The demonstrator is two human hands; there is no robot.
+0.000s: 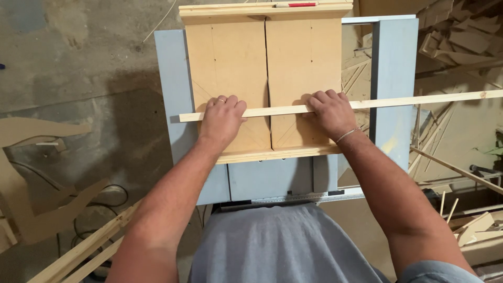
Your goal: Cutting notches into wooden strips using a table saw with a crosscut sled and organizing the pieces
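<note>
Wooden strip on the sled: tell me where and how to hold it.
Grip the wooden strip from above on both sides of the sled's middle slot, as the left hand and right hand do. It lies flat crosswise, its long right end overhanging.

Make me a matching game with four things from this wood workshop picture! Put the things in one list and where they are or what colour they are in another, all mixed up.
Things:
1. left hand
2. right hand
3. long wooden strip
4. saw table

Descriptions:
A. grey-blue
B. wears a ring
C. sticks out far past the table's right side
D. has a bracelet at the wrist

Pairs: 1-B, 2-D, 3-C, 4-A
</note>
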